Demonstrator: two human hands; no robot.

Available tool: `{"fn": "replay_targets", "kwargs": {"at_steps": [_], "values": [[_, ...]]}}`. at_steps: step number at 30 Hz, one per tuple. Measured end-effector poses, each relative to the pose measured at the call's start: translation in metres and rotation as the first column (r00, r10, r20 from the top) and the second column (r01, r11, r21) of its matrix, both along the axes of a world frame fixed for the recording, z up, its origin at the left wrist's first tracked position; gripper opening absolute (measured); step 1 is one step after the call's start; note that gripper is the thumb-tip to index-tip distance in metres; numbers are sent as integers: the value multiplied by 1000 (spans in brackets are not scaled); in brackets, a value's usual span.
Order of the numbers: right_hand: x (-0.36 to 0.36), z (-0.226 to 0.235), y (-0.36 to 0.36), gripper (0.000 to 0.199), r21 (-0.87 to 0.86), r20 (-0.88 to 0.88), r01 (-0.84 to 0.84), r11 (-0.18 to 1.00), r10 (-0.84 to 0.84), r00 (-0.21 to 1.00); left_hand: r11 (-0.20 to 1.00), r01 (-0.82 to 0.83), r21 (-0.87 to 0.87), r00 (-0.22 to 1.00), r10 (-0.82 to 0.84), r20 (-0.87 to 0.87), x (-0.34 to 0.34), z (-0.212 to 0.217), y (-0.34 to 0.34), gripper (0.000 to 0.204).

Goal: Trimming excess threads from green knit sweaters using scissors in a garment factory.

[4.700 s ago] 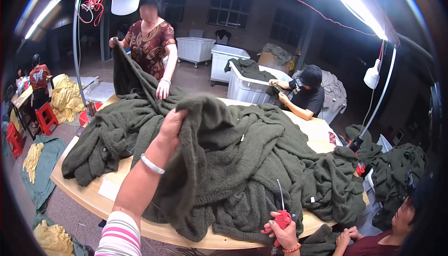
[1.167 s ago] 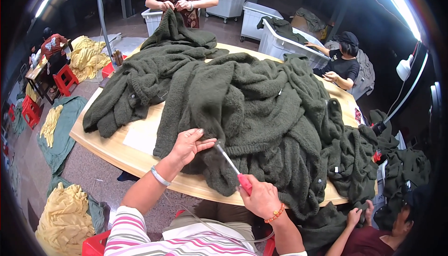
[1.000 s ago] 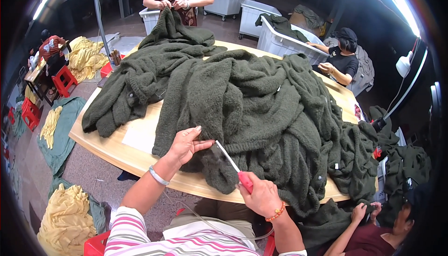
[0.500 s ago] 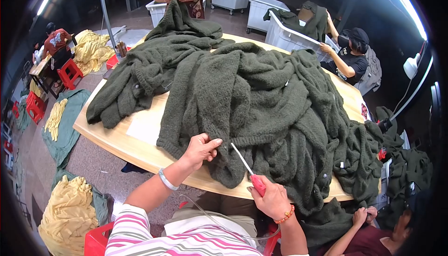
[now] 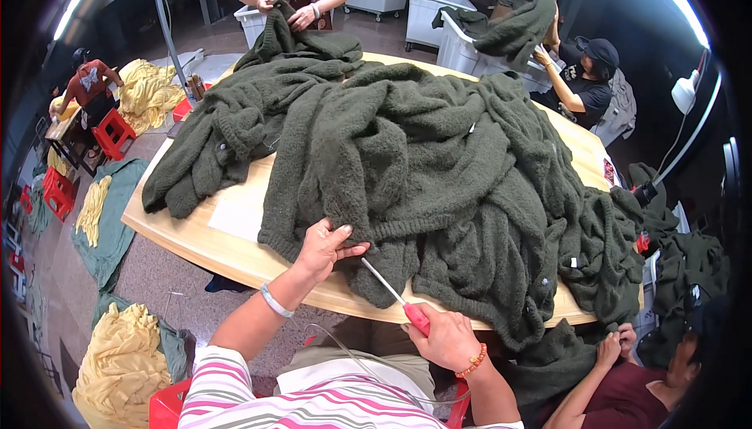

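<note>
A heap of dark green knitted sweaters (image 5: 423, 186) lies over the wooden table in front of me. My left hand (image 5: 319, 252) is closed on a ribbed edge of the nearest sweater, the thumb on top and the fingers beneath. In my right hand (image 5: 450, 340) is a red-handled tool (image 5: 416, 318) with a thin, straight metal shaft. Its tip points up and left, close beside my left fingertips; whether it touches the knit I cannot tell. A thin clear cord (image 5: 345, 352) loops across my lap towards my right wrist.
Across the wooden table (image 5: 196, 237), a person handles a green garment. Another lifts one over a white wheeled bin (image 5: 458, 52) at far right. A third person's hands hold green knit at lower right. Yellow cloth piles (image 5: 121, 358) and red stools (image 5: 113, 133) stand left.
My left hand and the tool in my right hand have shifted slightly left and down. The tip sits nearer my left fingers. At far right, a person has raised a garment above the bin.
</note>
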State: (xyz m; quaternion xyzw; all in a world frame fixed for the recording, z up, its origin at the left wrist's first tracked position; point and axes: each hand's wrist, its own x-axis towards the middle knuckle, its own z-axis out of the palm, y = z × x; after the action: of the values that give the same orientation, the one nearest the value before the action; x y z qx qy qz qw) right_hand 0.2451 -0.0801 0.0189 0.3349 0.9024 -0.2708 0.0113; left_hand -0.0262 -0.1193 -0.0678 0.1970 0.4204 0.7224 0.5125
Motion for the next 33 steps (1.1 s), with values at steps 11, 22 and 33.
{"fn": "replay_targets", "kwargs": {"at_steps": [11, 22, 33], "values": [[1, -1, 1, 31, 85, -98, 133, 987, -125, 987, 996, 9, -84, 1000, -9, 3, 0, 2, -6, 21], [12, -10, -4, 32, 37, -198, 188, 981, -177, 964, 883, -443, 158, -29, 162, -986, 32, -16, -8, 52], [0, -3, -15, 30, 113, -92, 89, 990, -78, 993, 988, -154, 22, 877, 147, -457, 12, -36, -15, 12]]}}
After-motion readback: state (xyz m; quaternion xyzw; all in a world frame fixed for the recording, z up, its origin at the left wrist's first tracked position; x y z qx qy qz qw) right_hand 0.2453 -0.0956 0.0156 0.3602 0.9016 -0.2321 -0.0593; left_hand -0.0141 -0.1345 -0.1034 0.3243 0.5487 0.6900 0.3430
